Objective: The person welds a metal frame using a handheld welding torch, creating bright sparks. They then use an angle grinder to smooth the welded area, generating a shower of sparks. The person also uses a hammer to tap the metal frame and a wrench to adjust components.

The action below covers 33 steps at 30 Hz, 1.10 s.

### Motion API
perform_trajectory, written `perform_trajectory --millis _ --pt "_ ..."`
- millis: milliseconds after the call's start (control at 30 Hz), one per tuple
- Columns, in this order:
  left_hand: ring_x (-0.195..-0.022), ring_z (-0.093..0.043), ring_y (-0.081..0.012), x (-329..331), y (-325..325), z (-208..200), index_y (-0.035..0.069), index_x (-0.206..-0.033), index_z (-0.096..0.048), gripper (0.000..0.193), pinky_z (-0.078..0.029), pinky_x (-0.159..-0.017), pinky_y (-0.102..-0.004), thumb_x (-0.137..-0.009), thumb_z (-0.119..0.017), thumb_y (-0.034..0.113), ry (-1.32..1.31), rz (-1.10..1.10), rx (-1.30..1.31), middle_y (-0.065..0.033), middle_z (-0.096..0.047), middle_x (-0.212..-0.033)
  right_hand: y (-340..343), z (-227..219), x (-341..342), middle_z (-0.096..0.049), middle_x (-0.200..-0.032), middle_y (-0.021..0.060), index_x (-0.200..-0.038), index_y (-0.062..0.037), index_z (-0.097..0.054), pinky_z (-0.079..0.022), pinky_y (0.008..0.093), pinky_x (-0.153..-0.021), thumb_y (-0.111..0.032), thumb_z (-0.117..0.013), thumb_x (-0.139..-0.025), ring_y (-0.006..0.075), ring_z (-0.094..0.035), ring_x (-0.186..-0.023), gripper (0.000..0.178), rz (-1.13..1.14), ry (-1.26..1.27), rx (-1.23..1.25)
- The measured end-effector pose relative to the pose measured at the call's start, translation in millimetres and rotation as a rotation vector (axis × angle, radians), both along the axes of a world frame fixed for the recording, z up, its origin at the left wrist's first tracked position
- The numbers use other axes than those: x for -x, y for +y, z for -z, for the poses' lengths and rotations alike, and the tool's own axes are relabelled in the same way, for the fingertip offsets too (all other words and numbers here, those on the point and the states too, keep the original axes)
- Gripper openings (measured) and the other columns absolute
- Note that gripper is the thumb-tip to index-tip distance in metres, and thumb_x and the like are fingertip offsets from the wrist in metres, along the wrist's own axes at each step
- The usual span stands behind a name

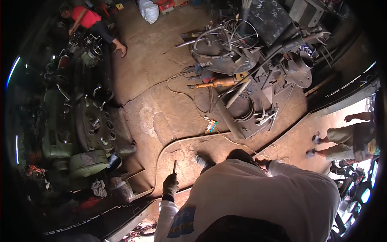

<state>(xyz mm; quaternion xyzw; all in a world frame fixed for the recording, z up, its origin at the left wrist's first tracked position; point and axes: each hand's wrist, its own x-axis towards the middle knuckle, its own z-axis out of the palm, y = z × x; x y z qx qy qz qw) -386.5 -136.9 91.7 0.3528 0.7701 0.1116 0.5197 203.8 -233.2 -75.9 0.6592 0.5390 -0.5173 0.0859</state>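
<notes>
My left hand (170, 185), in a greyish glove, is closed around a short thin bar (175, 166) that points up and away from me. Its exact kind is too small to tell. Close to my right side, my right hand (263, 163) shows only in part by the dark cloth at my waist. Its fingers are too hidden to read. One of my shoes (202, 161) rests on the brown floor between the hands. Ahead of it lies a small colourful box (211, 126) beside a thin cable.
Green lathe-like machinery (76, 133) fills the left. An orange power tool (217, 83), coiled wire (242, 105) and scrap metal lie ahead right. A hose (173, 143) crosses the floor. One person (86, 18) is at the far left; another (346, 139) stands at right.
</notes>
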Motion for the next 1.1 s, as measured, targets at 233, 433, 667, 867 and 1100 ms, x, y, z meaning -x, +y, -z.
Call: perform_trajectory --millis 233,433,667,867,1100 --pt "-0.043 -0.054 -0.0178 71.1 50.0 10.6 0.01 -0.101 -0.066 0.037 -0.046 -0.041 -0.0324 -0.1 -0.057 0.045 -0.019 -0.23 0.007 -0.0052 -0.059 -0.063 157.6 -84.1 162.1 -0.071 -0.106 0.013 -0.114 -0.0088 -0.07 -0.053 0.0406 -0.084 -0.049 -0.052 -0.098 0.0269 -0.068 -0.095 0.047 0.47 0.413 0.143" --pt "-0.057 -0.061 -0.0129 95.5 163.1 9.8 0.007 -0.118 -0.068 0.031 -0.053 -0.052 -0.0281 -0.101 -0.057 0.031 -0.309 -0.093 -0.115 -0.0035 -0.062 -0.076 299.1 -107.6 220.7 -0.071 -0.107 0.0129 -0.12 -0.0064 -0.071 -0.05 0.0413 -0.086 -0.057 -0.048 -0.1 0.03 -0.066 -0.099 0.059 0.135 0.209 0.176" --pt "-0.084 -0.068 -0.0305 115.3 396.7 -60.5 0.013 -0.111 -0.068 0.02 -0.055 -0.072 -0.0446 -0.096 -0.058 0.021 0.432 1.218 -0.562 -0.0113 -0.072 -0.097 513.7 -203.3 330.3 -0.066 -0.111 0.0196 -0.124 -0.001 -0.062 -0.051 0.0453 -0.091 -0.045 -0.067 -0.092 0.0372 -0.064 -0.105 0.056 -0.111 0.354 -0.468" --pt "-0.066 -0.068 -0.0273 59.8 619.6 -179.8 0.018 -0.097 -0.062 0.012 -0.052 -0.055 -0.0425 -0.097 -0.059 0.03 0.506 1.423 -0.651 -0.0066 -0.066 -0.07 692.7 -287.8 385.9 -0.067 -0.112 0.017 -0.126 -0.0079 -0.063 -0.051 0.0468 -0.091 -0.043 -0.066 -0.091 0.0361 -0.064 -0.106 0.05 -0.279 0.408 -0.714" --pt "-0.085 -0.068 -0.0292 -9.0 825.4 -202.8 0.015 -0.116 -0.064 0.033 -0.054 -0.077 -0.0441 -0.087 -0.072 0.03 0.221 1.482 -1.075 -0.0078 -0.07 -0.088 811.6 -312.5 356.6 -0.068 -0.094 0.0162 -0.105 -0.0064 -0.064 -0.052 0.0484 -0.079 -0.034 -0.056 -0.099 0.0366 -0.066 -0.092 0.03 -0.098 0.266 -0.601"
